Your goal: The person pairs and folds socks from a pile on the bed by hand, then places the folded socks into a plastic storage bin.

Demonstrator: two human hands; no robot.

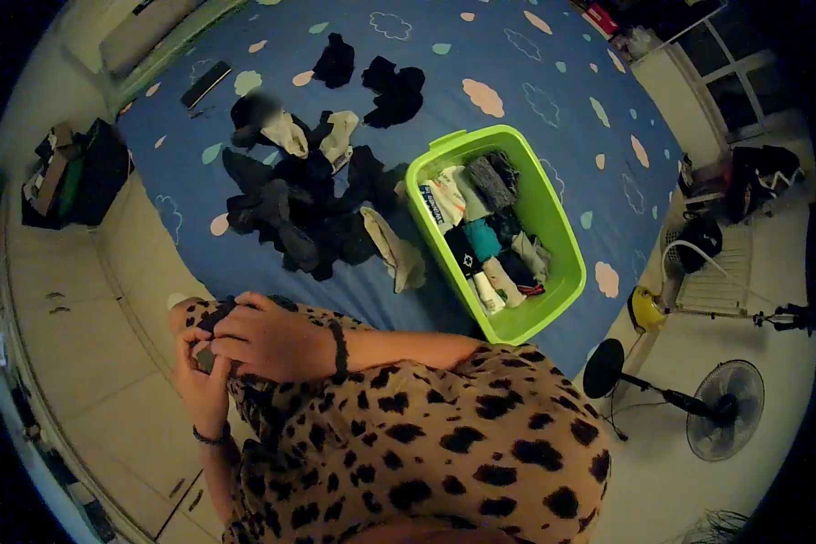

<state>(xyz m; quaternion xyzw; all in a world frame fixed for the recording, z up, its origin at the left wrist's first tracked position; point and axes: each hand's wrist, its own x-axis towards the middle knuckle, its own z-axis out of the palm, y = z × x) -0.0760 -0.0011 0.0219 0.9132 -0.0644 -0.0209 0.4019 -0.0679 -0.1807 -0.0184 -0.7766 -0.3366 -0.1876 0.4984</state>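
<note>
Both hands meet over my lap at the lower left, around a dark sock (210, 356). My left hand (199, 376) curls its fingers against the sock from the near left. From the right, my right hand (267, 335) closes over it, hiding part of the cloth. Beyond them on the blue bedsheet (480, 54) lies a loose pile of dark socks (290, 213), with a few light ones such as a cream sock (394, 249). A green plastic bin (567, 263) to the right of the pile holds several folded or rolled socks, including a teal one (483, 238).
A black phone-like object (206, 85) lies at the bed's far left. Beside the bed on the left stands a dark bag (91, 172). A fan (725, 411) and a yellow object (646, 309) are on the right.
</note>
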